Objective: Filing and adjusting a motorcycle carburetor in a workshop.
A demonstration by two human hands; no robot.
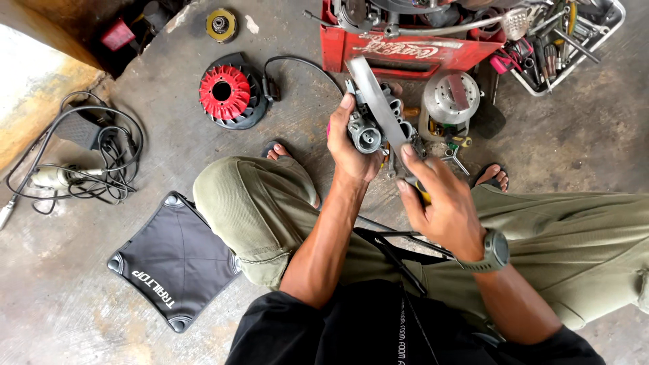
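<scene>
Stained grey concrete floor (pixel 67 311) filled the view beneath a seated person in olive trousers and sandals. Their left hand (pixel 353 145) was closed around a grey cast-metal carburettor body (pixel 368 132), thumb up along its side, holding it above the knees. Their right hand (pixel 439 203), with a watch on the wrist, gripped the yellow-and-black handle of a flat grey metal file (pixel 375 101), whose blade lay slanted across the top of the carburettor, touching it. Just beyond stood a silvery finned metal cylinder part (pixel 451 98) and a red plastic crate (pixel 405 47) packed with parts. Farther left lay a red finned round fan (pixel 226 91) with a black cable, and a square black folded stool (pixel 176 260) lay beside the left knee.
</scene>
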